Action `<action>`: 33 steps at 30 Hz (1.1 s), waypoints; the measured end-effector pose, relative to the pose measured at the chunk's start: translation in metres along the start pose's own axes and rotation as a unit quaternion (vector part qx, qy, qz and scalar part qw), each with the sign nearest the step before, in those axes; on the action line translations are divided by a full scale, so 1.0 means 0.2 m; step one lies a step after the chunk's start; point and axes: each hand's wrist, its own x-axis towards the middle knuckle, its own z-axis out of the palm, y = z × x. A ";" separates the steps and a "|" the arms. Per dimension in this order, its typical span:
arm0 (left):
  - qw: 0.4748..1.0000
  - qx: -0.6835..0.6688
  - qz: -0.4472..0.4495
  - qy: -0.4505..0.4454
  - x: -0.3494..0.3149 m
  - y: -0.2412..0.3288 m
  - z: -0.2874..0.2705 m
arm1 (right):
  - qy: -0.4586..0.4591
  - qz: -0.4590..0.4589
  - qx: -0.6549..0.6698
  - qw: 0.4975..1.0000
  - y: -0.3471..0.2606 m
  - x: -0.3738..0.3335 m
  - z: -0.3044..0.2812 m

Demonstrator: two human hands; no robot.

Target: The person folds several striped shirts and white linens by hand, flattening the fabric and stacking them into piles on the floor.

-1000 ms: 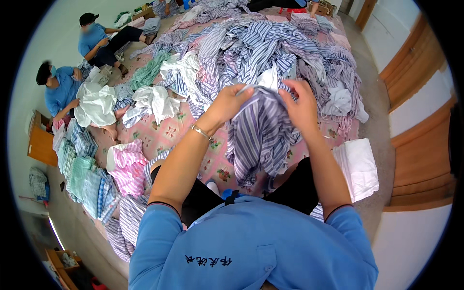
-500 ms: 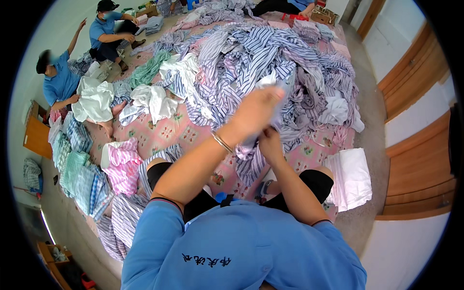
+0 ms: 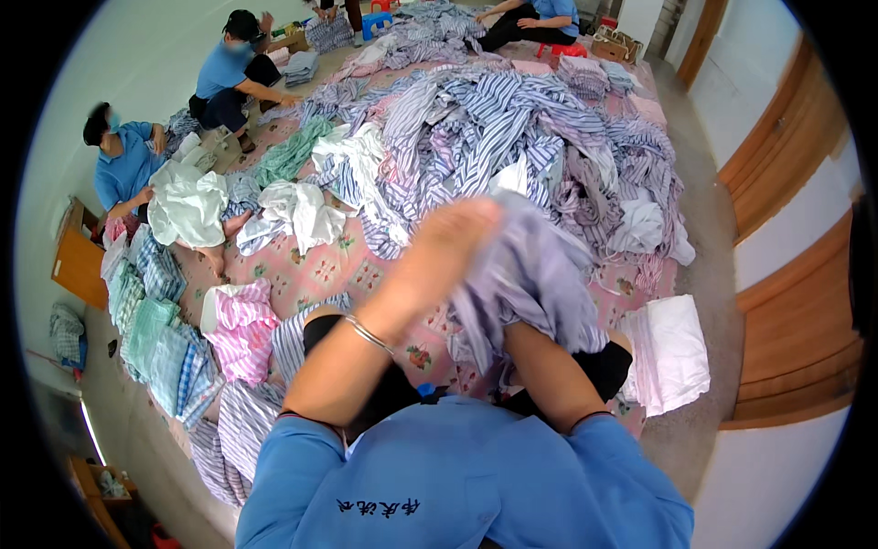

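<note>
My left hand [image 3: 446,249] held the striped garment [image 3: 540,270], still loose and now swung over my right hand, whose grip I couldn't tell.

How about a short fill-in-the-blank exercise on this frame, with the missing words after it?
1. The left hand is blurred, while the striped garment hides the ____ hand.
2. The metal bracelet is on the ____ arm.
3. The patterned floor covering is mainly ____.
4. The folded white cloth lies to the person's ____.

Missing words: right; left; pink; right.
</note>
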 end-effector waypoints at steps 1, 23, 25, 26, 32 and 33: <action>0.996 -0.023 -0.050 0.064 -0.01 0.01 -0.12 | -0.016 0.013 -0.013 1.000 0.02 -0.03 0.01; 0.886 0.007 -0.374 0.272 -1.61 -0.14 -0.46 | -0.109 0.151 0.057 0.981 -0.06 0.39 0.02; 0.875 0.176 -0.389 0.229 -1.69 -0.08 -0.45 | -0.126 0.180 -0.076 0.973 0.08 0.52 0.18; 0.857 0.218 -0.353 0.306 -1.72 -0.06 -0.43 | -0.138 0.200 -0.144 0.959 0.08 0.54 0.27; 0.745 0.245 -0.337 0.521 -1.75 -0.09 -0.42 | -0.223 0.359 0.064 0.904 0.24 0.60 0.38; 0.765 0.131 -0.282 0.564 -1.77 -0.15 -0.45 | -0.244 0.363 0.069 0.897 0.19 0.60 0.39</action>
